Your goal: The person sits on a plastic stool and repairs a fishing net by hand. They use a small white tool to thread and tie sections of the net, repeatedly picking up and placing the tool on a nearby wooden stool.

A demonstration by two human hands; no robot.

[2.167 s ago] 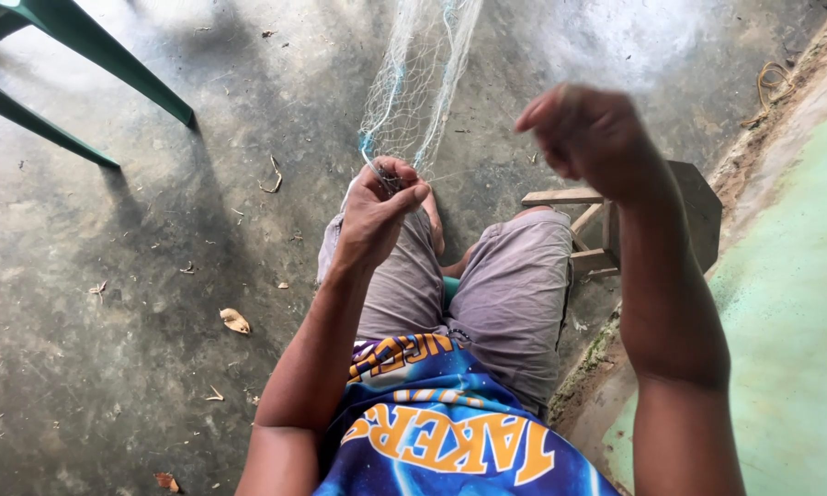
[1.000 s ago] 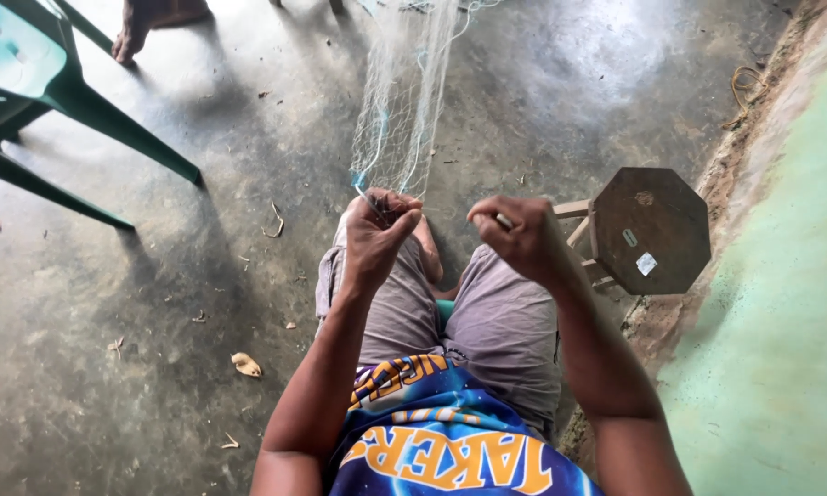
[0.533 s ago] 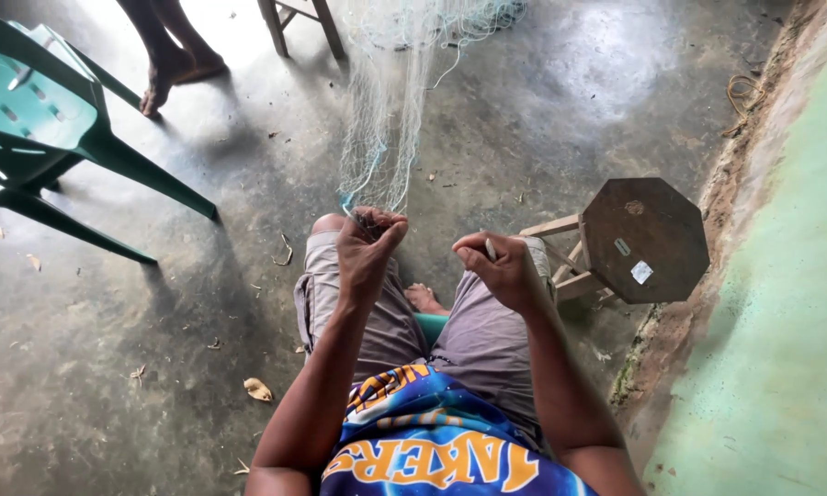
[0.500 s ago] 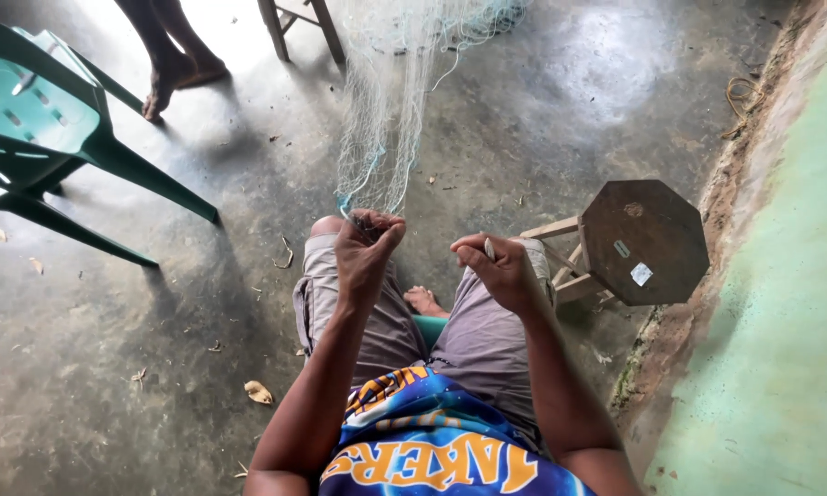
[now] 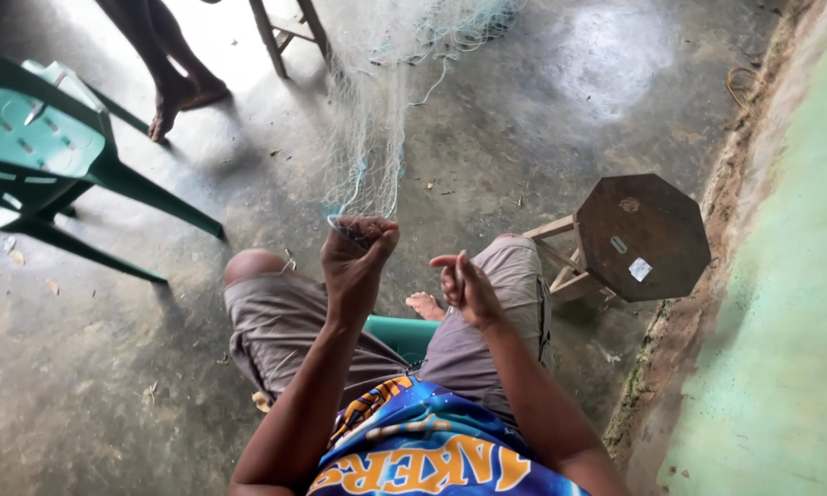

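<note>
While the person sits with knees apart on a green seat [image 5: 397, 332], the left hand [image 5: 356, 260] is raised over the left knee and clenched on the lower end of a net [image 5: 369, 138], a pale, fine mesh with bluish strands. From that fist the net runs up and away across the floor [image 5: 524, 110] toward the legs of a wooden stool [image 5: 289, 28] at the top of the view, spreading wider as it goes. Just beside and slightly lower, the right hand [image 5: 467, 289] hovers over the right knee with its fingers pinched together; it seems to grip something thin, but I cannot tell what, nor whether a thread joins it to the net. Both hands are near each other but apart. To the right, close to the right knee, stands a dark octagonal stool [image 5: 641, 237] on pale legs, next to a green wall [image 5: 781, 321]. At the left is a green plastic chair [image 5: 37, 156]. Another person's bare legs [image 5: 161, 64] stand at the upper left, well apart from the hands. Dry leaves [image 5: 262, 401] lie scattered on the grey concrete.
</note>
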